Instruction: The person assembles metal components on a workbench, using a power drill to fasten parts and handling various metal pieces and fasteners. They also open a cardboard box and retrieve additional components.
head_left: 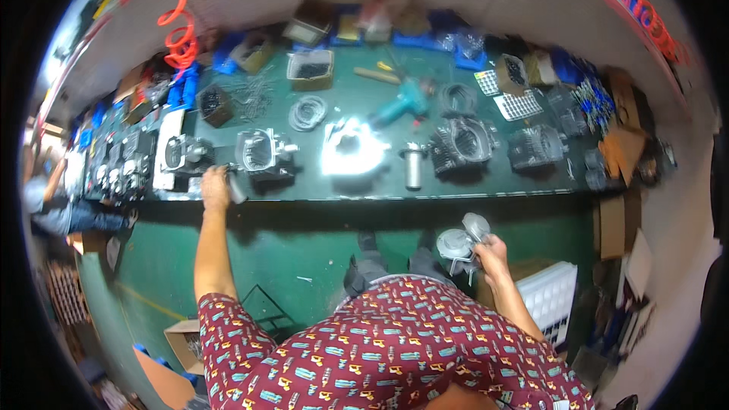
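My left hand (216,190) is at the bench's front edge on the left, its fingers curled at the upper end of a tilted grey metal cylinder (238,190). Partly finned cast metal housings (262,153) stand just beyond it. Low on the right, off the bench, my right hand (491,257) grips grey round metal parts (456,243) with rounded caps and thin prongs; my fingers hide how they join. A bright lamp glare washes out a housing (354,148) in the middle. Right of it stand another metal cylinder (412,167) and a finned housing (462,146).
On the green bench (319,187) lie a teal power driver (402,104), a wire coil (307,112) and a box of small dark parts (310,68). Red coiled hoses (181,42) hang above. A white tray (548,298) stands beside my right arm. Another person (57,209) is at far left.
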{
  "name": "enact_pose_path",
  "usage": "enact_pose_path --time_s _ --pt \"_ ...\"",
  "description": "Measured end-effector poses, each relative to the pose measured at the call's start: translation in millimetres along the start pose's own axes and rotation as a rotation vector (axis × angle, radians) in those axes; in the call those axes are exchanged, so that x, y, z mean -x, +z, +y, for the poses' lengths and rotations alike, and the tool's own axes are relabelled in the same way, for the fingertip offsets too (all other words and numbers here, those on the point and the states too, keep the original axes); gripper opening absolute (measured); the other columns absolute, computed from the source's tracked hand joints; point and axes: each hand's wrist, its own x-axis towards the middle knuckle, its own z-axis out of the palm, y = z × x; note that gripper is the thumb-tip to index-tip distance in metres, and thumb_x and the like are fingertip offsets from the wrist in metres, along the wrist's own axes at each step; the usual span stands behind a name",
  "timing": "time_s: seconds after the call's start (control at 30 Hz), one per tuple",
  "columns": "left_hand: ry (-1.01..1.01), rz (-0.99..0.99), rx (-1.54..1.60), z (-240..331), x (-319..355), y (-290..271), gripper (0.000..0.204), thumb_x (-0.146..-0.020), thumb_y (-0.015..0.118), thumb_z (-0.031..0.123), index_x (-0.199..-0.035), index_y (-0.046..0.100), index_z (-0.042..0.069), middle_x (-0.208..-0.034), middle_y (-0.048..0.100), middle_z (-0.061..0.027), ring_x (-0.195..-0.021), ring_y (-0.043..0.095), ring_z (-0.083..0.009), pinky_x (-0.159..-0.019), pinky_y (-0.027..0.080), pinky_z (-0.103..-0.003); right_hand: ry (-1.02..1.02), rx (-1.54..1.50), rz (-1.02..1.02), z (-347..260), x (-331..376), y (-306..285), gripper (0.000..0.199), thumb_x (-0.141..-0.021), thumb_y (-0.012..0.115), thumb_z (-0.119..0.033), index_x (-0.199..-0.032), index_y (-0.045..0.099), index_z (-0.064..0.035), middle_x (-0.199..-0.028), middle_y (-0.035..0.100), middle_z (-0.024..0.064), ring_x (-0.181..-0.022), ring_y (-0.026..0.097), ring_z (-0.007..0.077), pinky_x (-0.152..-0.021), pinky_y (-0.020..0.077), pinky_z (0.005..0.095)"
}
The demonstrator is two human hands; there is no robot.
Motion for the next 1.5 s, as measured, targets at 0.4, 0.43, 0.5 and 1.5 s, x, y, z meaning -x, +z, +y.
enact_pose_path --time_s 0.4,0.43,0.5,1.5 --pt "-0.017 -0.803 1.384 260.0 126.0 -51.6 0.026 -0.099 0.064 0.024 -0.11 0.07 0.0 -0.094 0.071 -0.0049 -0.081 0.062 -0.0088 -0.073 0.053 -0.026 0.027 -0.116 -0.018 12.2 -3.9 79.5 0.026 -0.074 0.074 0.001 -0.097 0.06 -0.0013 -0.076 0.063 0.0021 -0.063 0.057 0.0093 -0.055 0.044 0.0264" --pt "-0.092 -1.058 1.544 286.5 135.4 -52.1 0.035 -0.101 0.062 0.033 -0.112 0.07 0.001 -0.094 0.071 -0.0052 -0.078 0.063 -0.0099 -0.072 0.055 -0.028 0.039 -0.09 -0.013 8.2 -2.5 87.4 0.026 -0.074 0.074 0.001 -0.097 0.06 -0.0014 -0.076 0.063 0.002 -0.063 0.057 0.0094 -0.055 0.0442 0.0262" --pt "-0.048 -1.364 1.466 331.9 142.6 -62.1 0.038 -0.102 0.06 0.037 -0.107 0.07 0.001 -0.093 0.071 -0.0044 -0.076 0.063 -0.0098 -0.07 0.055 -0.026 0.002 -0.072 -0.012 15.8 -7.0 100.6 0.026 -0.074 0.074 0.001 -0.097 0.06 -0.001 -0.076 0.064 0.0027 -0.063 0.058 0.0101 -0.054 0.0443 0.0258" --pt "0.134 0.007 0.902 220.5 110.1 46.7 0.015 -0.099 0.06 0.023 -0.099 0.063 0.008 -0.075 0.064 -0.0164 -0.074 0.067 -0.0374 -0.066 0.051 -0.042 -0.174 -0.05 -0.052 52.0 -1.4 76.8 0.015 -0.085 0.061 -0.004 -0.072 0.054 -0.0077 -0.063 0.055 0.0006 -0.05 0.049 0.0074 -0.045 0.0383 0.0232"
